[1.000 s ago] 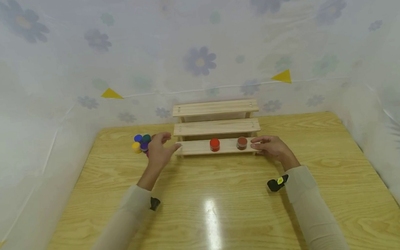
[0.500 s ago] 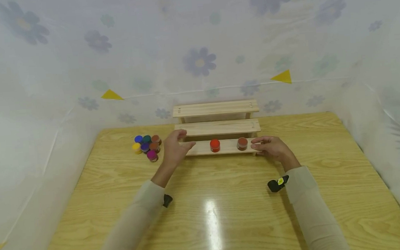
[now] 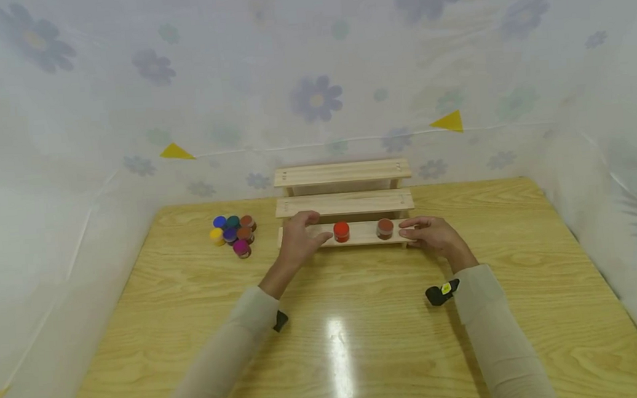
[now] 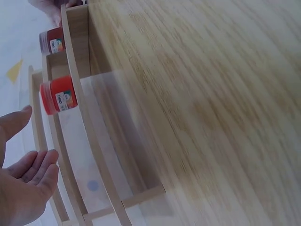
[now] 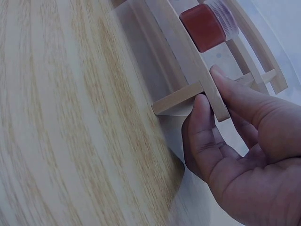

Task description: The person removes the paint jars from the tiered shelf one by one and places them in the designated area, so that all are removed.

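Observation:
A three-step wooden rack (image 3: 344,203) stands at the back of the table. On its lowest step sit a red paint jar (image 3: 341,232) near the middle and a brown paint jar (image 3: 385,229) towards the right end. My left hand (image 3: 297,240) is just left of the red jar, thumb and fingers apart with nothing between them. In the left wrist view that hand's fingers (image 4: 40,169) are relaxed beside the step. My right hand (image 3: 433,235) pinches the right end of the lowest step, thumb above and fingers below, as the right wrist view shows.
Left of the rack, several paint jars cluster on the table (image 3: 395,341), among them a yellow jar (image 3: 217,236), a blue jar (image 3: 220,222) and a magenta jar (image 3: 241,248). A flowered curtain (image 3: 221,76) hangs behind and at the sides.
My left hand has moved right from beside the jar cluster to the red jar, uncovering the brown and magenta jars. My right hand has stayed at the step's end.

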`<state>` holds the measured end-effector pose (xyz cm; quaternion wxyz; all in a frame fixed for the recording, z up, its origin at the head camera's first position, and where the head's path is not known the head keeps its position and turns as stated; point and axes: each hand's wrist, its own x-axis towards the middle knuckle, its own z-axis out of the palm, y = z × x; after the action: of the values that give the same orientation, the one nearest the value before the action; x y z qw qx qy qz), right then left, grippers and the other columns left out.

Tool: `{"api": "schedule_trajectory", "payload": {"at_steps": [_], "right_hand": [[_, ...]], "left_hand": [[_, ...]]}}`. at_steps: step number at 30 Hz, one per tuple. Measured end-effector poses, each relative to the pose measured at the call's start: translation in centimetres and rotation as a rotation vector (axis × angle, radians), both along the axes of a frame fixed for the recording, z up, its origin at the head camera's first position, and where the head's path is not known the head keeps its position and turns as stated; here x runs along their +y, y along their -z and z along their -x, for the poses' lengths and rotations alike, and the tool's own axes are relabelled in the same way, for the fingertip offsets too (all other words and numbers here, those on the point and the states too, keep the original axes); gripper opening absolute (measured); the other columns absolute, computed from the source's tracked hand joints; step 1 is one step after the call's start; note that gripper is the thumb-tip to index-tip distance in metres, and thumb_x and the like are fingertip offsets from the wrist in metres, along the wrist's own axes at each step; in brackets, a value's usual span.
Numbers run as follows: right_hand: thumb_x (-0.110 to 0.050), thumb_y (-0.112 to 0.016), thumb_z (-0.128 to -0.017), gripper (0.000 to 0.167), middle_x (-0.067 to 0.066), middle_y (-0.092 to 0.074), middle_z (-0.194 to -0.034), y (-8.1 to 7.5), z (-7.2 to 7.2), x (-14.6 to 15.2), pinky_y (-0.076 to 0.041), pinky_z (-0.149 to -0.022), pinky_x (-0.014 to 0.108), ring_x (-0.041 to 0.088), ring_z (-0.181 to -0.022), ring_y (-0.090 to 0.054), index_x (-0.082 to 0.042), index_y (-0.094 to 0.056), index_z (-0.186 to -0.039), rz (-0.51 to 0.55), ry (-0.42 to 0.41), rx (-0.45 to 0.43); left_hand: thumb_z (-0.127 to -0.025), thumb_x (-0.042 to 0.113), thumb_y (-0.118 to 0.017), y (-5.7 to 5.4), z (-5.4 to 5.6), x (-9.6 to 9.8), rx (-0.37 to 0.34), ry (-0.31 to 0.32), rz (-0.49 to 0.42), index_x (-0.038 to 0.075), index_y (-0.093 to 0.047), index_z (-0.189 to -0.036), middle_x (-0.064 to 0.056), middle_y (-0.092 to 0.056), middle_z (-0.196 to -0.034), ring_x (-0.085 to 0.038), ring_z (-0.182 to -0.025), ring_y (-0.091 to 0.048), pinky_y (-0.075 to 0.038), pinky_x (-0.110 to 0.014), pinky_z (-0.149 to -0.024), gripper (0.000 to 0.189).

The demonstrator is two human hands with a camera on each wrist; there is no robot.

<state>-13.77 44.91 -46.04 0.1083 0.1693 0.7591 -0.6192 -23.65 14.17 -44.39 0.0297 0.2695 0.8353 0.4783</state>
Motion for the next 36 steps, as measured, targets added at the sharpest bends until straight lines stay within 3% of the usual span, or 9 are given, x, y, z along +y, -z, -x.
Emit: {"api": "schedule_trajectory", "payload": {"at_steps": [9, 17, 27, 36], "right_hand": [[-0.025, -0.068, -0.089, 0.049, 0.001, -0.051, -0.123, 0.1, 0.1, -0.1, -0.055, -0.085, 0.024, 0.000, -0.088, -0.062, 0.000, -0.054, -0.129, -0.014, 0.007, -0.004], [-0.025, -0.068, -0.088, 0.046, -0.007, -0.054, -0.113, 0.0, 0.1, -0.1, -0.055, -0.084, 0.024, 0.000, -0.086, -0.063, -0.003, -0.057, -0.127, -0.002, 0.024, -0.016], [-0.024, -0.066, -0.090, 0.046, 0.002, -0.052, -0.125, -0.3, 0.1, -0.3, -0.054, -0.088, 0.027, 0.000, -0.087, -0.062, -0.002, -0.055, -0.129, -0.020, 0.015, -0.017], [-0.025, -0.067, -0.089, 0.046, -0.002, -0.052, -0.121, 0.0, 0.2, -0.1, -0.055, -0.086, 0.025, 0.000, -0.088, -0.062, -0.003, -0.056, -0.128, -0.015, 0.017, -0.021]], "left_hand": [[-0.081, 0.021, -0.076, 0.4, -0.5, 1.5, -0.068, 0.034, 0.084, -0.001, -0.058, -0.123, -0.015, -0.062, -0.120, -0.030, -0.113, -0.058, -0.050, -0.044, -0.094, 0.050], [-0.079, 0.019, -0.078, 0.9, -0.7, 2.5, -0.023, 0.050, 0.114, 0.001, -0.060, -0.114, -0.012, -0.065, -0.111, -0.026, -0.103, -0.062, -0.053, -0.038, -0.090, 0.043], [-0.078, 0.016, -0.078, 1.5, -0.6, 3.1, -0.007, 0.037, 0.110, 0.002, -0.062, -0.110, -0.011, -0.066, -0.106, -0.023, -0.095, -0.063, -0.054, -0.037, -0.084, 0.038], [-0.077, 0.016, -0.078, 1.8, -0.5, 3.1, 0.006, 0.026, 0.090, 0.002, -0.063, -0.108, -0.011, -0.067, -0.104, -0.023, -0.093, -0.063, -0.054, -0.037, -0.083, 0.037]]}}
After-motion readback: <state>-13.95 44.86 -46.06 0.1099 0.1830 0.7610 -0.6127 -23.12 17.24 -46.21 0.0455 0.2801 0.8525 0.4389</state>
